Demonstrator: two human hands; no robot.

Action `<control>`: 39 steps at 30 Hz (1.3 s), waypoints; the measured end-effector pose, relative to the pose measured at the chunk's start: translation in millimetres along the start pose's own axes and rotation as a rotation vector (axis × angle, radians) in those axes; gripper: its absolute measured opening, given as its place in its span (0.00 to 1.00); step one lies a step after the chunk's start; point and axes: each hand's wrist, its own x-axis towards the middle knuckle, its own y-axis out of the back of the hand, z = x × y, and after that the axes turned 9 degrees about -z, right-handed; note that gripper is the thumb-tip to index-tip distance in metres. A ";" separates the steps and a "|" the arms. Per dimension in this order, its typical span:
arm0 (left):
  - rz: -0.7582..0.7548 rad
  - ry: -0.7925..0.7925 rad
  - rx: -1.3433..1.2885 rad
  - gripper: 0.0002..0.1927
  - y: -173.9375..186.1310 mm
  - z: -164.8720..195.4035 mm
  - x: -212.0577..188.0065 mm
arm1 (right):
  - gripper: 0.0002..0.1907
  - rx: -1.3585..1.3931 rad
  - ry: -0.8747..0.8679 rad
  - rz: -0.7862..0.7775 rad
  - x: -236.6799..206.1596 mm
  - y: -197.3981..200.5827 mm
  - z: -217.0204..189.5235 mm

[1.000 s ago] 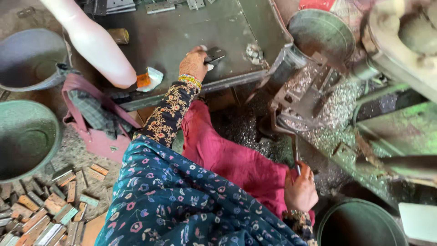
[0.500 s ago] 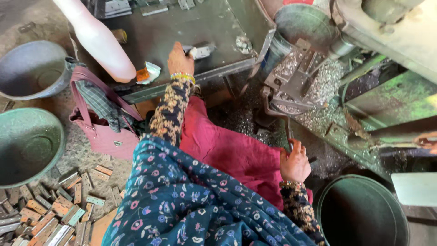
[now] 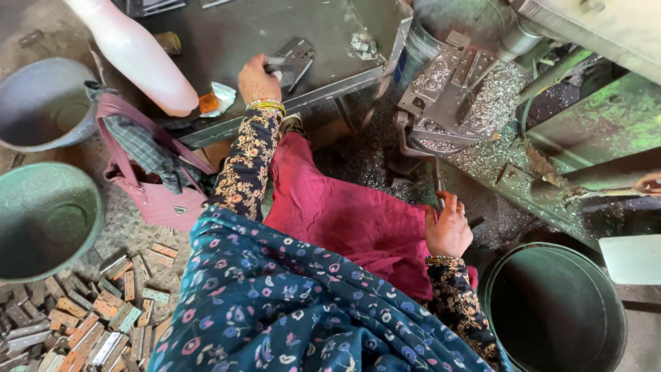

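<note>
Left hand (image 3: 258, 79) now pinching grey metal bracket (image 3: 295, 56); right hand (image 3: 449, 231) closed round lever (image 3: 436, 180).

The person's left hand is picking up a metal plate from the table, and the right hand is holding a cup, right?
Not quite. The left hand does grip a metal plate on the table, but the head view shows the right hand around a thin metal lever, not a cup.
</note>
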 end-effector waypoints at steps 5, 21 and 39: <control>-0.187 -0.532 0.069 0.18 -27.5 65.4 -38.7 | 0.30 0.032 -0.114 -0.095 11.3 -7.4 5.2; -0.620 -1.063 0.302 0.20 -192.5 169.7 -165.3 | 0.25 0.090 -0.142 -0.289 47.0 -23.3 34.8; -0.785 -0.578 0.436 0.22 -215.1 213.3 -134.1 | 0.23 0.148 -0.179 -0.221 51.5 -79.7 72.8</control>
